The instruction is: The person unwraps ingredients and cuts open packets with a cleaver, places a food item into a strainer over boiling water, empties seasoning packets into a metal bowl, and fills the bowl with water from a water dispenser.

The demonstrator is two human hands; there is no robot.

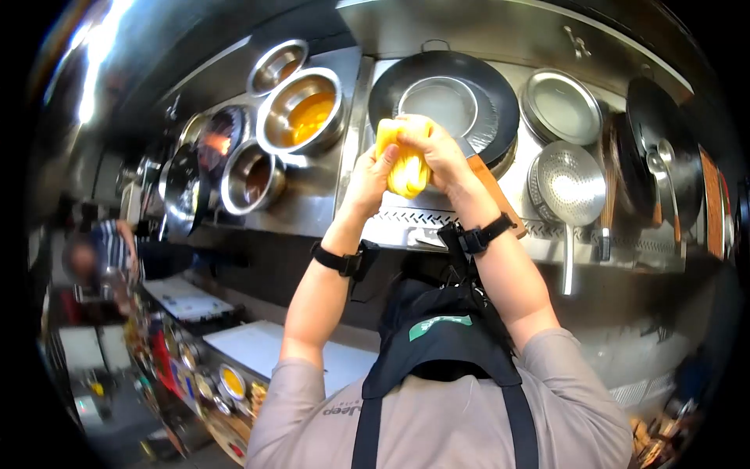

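We're gripping a bunched yellow cloth (pixel 408 170) w/ both hands, holding it up over the steel surface (pixel 525 173), btwn the wok (pixel 498 109) & the surface's front edge. Our L hand (pixel 369 178) is closing round the cloth's L side, thumb pressing on it; our R hand (pixel 437 150) is clasping its upper R part, fingers curling over the top. We're wearing a black strap (pixel 336 258) on the L wrist & another on the R.

The wok is sitting toward the surface's back edge, L end, w/ a round metal-rimmed piece (pixel 437 102) lying inside; can't tell exactly what that is. Its wooden handle (pixel 491 187) is running to the front edge, passing under our R forearm. Further R, a round steel pan (pixel 534 109) is resting nr the back edge, & a perforated skimmer (pixel 570 181) is lying in front of it, handle sticking out past the front edge. A brush (pixel 607 191) is lying just R of the skimmer.

On the adjoining L surface (pixel 312 195), a steel bowl (pixel 276 117) is holding yellow-orange liquid; a smaller bowl (pixel 264 78) is standing nearer the back edge, & a third bowl (pixel 234 186), dark contents, nr the front edge.
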